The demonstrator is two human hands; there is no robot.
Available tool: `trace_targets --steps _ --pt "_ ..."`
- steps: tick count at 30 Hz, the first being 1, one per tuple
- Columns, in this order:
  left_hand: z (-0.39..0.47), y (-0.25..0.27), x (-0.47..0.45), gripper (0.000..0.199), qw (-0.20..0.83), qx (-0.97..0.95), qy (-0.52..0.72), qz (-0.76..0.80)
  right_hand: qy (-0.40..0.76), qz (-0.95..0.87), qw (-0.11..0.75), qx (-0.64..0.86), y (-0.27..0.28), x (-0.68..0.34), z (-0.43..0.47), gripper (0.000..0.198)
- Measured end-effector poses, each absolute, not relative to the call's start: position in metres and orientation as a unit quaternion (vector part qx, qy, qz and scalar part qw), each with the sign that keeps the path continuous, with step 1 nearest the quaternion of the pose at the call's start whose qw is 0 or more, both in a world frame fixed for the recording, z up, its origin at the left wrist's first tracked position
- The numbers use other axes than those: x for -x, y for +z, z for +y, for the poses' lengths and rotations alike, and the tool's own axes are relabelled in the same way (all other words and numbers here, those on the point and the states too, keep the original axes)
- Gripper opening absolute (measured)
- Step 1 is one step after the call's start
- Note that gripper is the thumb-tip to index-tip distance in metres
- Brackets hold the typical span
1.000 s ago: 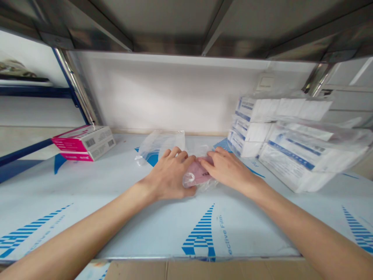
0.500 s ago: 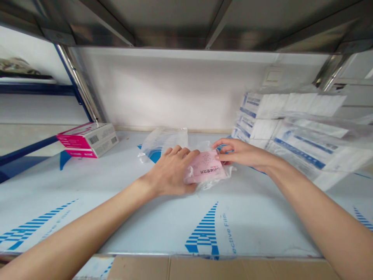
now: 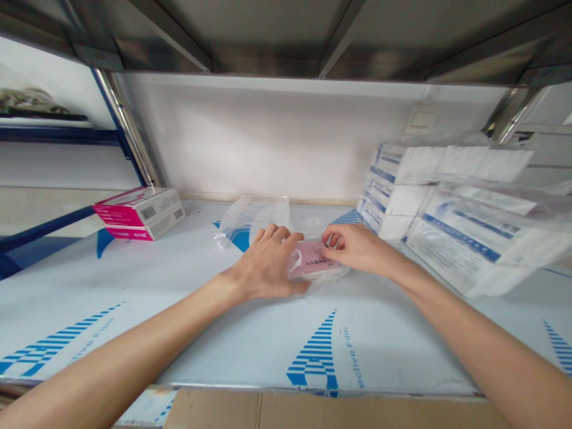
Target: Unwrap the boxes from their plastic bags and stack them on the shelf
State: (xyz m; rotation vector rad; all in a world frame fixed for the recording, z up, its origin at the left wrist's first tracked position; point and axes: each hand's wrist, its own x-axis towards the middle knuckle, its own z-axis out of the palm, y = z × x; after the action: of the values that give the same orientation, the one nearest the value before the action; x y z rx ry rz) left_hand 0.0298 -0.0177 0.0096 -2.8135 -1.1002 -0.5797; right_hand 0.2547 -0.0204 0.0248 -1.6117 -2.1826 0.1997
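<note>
A flat pink box (image 3: pixel 313 257) with dark printing lies inside a clear plastic bag (image 3: pixel 328 276) on the film-covered shelf. My left hand (image 3: pixel 270 262) spans the left end of the bagged box, thumb on the near side and fingers on the far side. At the right end, my right hand (image 3: pixel 357 245) has its fingers curled in a pinch on the bag over the box. The fingertips of that hand partly cover the print. Behind my left hand lies another clear plastic bag (image 3: pixel 254 214), loose and crumpled.
Two stacked pink-and-white boxes (image 3: pixel 143 214) stand on the left. To the right are bagged stacks of white-and-blue boxes (image 3: pixel 393 185), with a larger bagged bundle (image 3: pixel 473 238) nearer me. A metal shelf (image 3: pixel 268 42) hangs low overhead. Brown cardboard (image 3: pixel 313 411) shows below the front edge.
My right hand has moved slightly down and left, its fingers curling more over the bag's right end. The pink box lies flatter and lower. My left hand stays round its left end.
</note>
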Motion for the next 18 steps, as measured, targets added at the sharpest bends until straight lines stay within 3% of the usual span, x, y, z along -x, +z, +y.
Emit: trace_targets --steps 3,7,13,18 --pt "-0.016 0.007 -0.033 0.061 0.035 0.906 -0.197 -0.374 0.041 -0.79 0.173 0.586 0.018 -0.253 -0.02 0.007" --pt "-0.014 0.004 -0.039 0.063 0.027 0.909 -0.169 -0.379 0.066 -0.78 0.177 0.597 0.017 -0.248 -0.022 0.008" --pt "-0.014 -0.001 -0.039 0.067 0.007 0.915 -0.187 -0.357 0.105 -0.772 0.179 0.6 0.021 -0.246 -0.02 0.029" --pt "-0.019 0.002 -0.037 0.069 0.006 0.915 -0.228 -0.332 0.253 -0.741 0.212 0.584 0.026 -0.257 -0.012 0.027"
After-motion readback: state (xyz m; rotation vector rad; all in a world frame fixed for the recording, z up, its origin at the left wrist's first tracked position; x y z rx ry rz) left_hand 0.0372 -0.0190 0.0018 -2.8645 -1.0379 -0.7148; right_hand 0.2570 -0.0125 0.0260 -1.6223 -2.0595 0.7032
